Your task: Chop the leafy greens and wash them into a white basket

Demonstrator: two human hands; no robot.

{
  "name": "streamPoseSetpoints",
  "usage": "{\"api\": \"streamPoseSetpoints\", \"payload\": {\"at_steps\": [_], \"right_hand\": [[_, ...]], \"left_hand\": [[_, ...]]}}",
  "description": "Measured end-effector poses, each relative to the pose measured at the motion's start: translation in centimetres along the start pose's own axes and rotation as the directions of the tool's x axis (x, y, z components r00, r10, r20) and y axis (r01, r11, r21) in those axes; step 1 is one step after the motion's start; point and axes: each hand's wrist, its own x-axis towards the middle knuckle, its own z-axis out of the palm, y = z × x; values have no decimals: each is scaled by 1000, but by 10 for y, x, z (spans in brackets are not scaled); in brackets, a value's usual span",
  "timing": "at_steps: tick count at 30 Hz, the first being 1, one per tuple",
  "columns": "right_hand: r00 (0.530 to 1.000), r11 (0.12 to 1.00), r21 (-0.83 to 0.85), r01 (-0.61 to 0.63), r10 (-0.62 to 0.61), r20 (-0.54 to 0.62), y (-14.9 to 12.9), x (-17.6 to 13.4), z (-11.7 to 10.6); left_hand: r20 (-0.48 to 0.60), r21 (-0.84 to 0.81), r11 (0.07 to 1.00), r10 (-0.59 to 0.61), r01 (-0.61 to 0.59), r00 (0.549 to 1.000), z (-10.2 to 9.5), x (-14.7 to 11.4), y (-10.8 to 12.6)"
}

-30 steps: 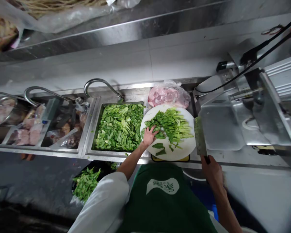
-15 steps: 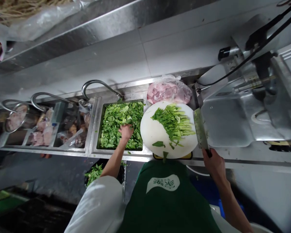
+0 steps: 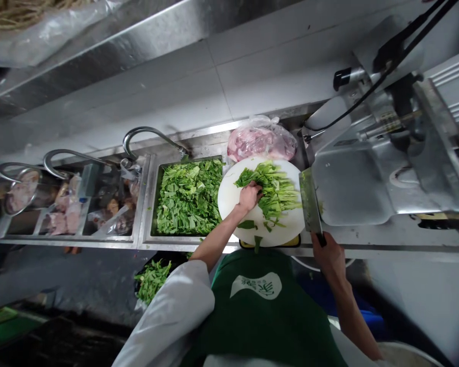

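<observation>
My left hand (image 3: 250, 195) rests on the left side of a pile of leafy greens (image 3: 281, 191), its fingers curled into the leaves. The greens lie on a round white cutting board (image 3: 229, 186), stalks pointing right. A few loose leaves (image 3: 247, 224) lie near the board's front. My right hand (image 3: 329, 256) grips the dark handle of a cleaver (image 3: 310, 201), whose broad blade is at the board's right edge. Left of the board, a sink basin is filled with chopped greens (image 3: 189, 196).
Bagged raw meat (image 3: 262, 140) lies behind the board. A metal slicing machine (image 3: 354, 183) stands at the right. Curved faucets (image 3: 149, 130) rise along the back; further sinks at left hold meat (image 3: 67, 216). Below the counter is a bag of greens (image 3: 153, 279).
My left hand has moved right, from the chopped greens in the sink to the pile on the board. My right hand still holds the cleaver at the board's right edge.
</observation>
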Motion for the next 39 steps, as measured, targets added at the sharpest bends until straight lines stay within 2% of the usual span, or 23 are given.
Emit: {"api": "streamPoseSetpoints", "payload": {"at_steps": [4, 7, 10, 12, 15, 19, 21, 23, 26, 29, 31, 33, 35, 39], "right_hand": [[1000, 1000, 2, -19, 19, 19, 1, 1, 0], [1000, 1000, 11, -11, 11, 9, 3, 1, -1], [1000, 999, 31, -15, 14, 9, 6, 3, 0], [1000, 999, 38, -18, 17, 16, 7, 6, 1], [1000, 999, 45, -3, 2, 16, 8, 9, 4], [999, 998, 61, 32, -32, -5, 8, 9, 6], [1000, 997, 73, 22, -22, -12, 6, 7, 7], [1000, 996, 87, 6, -5, -16, 5, 6, 7], [1000, 995, 101, -17, 17, -1, 4, 8, 6], [1000, 995, 97, -15, 14, 8, 6, 12, 5], [1000, 996, 91, 2, -1, -2, 6, 14, 5], [1000, 996, 85, 12, -12, -4, 5, 16, 4], [1000, 997, 81, 20, -20, 0, 2, 18, 3], [999, 996, 77, 39, -39, 2, -4, 20, 0]], "left_hand": [[-29, -97, 995, -21, 18, 999, -10, -2, -1], [-152, -211, 977, 3, -35, 988, -26, -6, -3], [-299, -302, 948, 9, -103, 954, -37, -8, -1], [-313, -352, 930, -8, -108, 950, -34, -6, 4], [-184, -338, 939, 7, -70, 983, -14, -2, 17], [47, -170, 985, -6, 14, 999, 18, -4, 30], [88, -142, 989, -37, 49, 995, 27, -8, 29], [91, -209, 974, -65, 83, 994, 32, -12, 24], [39, -442, 886, -134, 138, 990, 32, -19, 16], [1, -712, 689, -192, 135, 981, 21, -26, 12], [22, -825, 544, -237, 152, 971, 8, -33, 11], [79, -874, 440, -292, 207, 953, -7, -38, 10], [120, -889, 383, -334, 251, 935, -19, -43, 6], [99, -920, 309, -413, 241, 906, -33, -50, -3]]}}
